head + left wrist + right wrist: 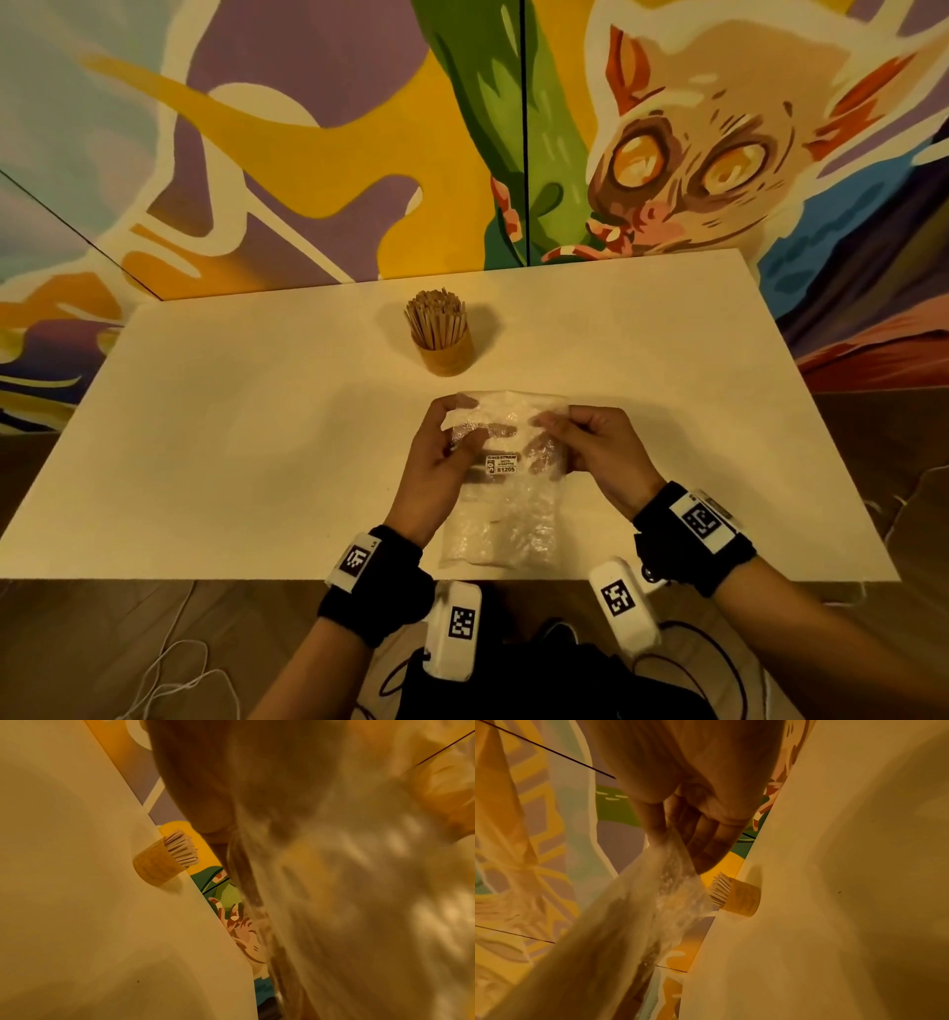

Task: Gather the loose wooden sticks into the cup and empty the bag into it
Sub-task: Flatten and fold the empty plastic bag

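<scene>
A round wooden cup point(448, 353) stands upright near the table's far middle, packed with wooden sticks point(435, 319). Nearer to me, a clear crinkled plastic bag point(506, 493) with a small printed label is held up over the table by both hands. My left hand point(445, 452) pinches its upper left edge and my right hand point(590, 444) pinches its upper right edge. The wrist views show the cup point(156, 865) point(741, 899) beyond the bag point(359, 902) point(639, 902), with right fingers point(706, 839) curled on the plastic. I cannot tell what the bag holds.
The white table point(257, 437) backs onto a painted mural wall. Its near edge is just under my wrists. Cables lie on the wooden floor point(169, 663) below, and dark gear sits by my lap.
</scene>
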Action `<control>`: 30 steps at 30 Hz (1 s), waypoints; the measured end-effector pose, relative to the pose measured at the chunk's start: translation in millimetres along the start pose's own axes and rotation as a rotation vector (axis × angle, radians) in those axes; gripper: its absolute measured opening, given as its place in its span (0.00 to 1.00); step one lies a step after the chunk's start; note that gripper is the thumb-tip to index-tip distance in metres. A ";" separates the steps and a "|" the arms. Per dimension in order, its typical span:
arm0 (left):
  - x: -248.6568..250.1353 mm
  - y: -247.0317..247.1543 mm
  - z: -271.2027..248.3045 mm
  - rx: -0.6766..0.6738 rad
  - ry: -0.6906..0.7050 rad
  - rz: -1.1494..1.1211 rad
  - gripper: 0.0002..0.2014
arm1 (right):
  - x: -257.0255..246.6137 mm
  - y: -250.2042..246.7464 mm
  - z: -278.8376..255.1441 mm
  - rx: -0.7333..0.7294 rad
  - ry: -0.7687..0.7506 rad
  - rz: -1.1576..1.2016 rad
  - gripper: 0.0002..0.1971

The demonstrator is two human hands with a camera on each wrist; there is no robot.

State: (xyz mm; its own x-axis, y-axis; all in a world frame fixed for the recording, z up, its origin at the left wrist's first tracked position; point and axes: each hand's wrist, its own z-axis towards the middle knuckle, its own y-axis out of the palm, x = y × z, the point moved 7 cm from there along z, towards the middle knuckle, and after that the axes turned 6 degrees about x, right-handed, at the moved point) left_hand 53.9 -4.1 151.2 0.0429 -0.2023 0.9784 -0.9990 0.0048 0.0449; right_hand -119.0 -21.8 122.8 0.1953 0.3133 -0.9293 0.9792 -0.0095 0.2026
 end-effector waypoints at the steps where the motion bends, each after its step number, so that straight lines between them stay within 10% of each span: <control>1: -0.3 -0.1 -1.1 0.005 -0.001 0.013 0.15 | 0.0 -0.8 0.3 0.003 0.004 0.003 0.08; 18: 10.1 -20.2 14.1 0.312 0.127 0.003 0.10 | 5.3 25.7 2.9 -0.215 0.134 -0.063 0.14; 30: -11.1 -49.5 15.9 0.286 -0.019 -0.037 0.30 | 30.6 38.2 3.7 -0.215 0.190 -0.022 0.13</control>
State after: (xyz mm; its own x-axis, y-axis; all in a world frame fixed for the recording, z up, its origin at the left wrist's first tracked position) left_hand 102.7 -17.7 135.0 0.0821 -0.2159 0.9730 -0.9600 -0.2792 0.0191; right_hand -75.4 -16.1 101.0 0.1410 0.4835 -0.8639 0.9451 0.1939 0.2629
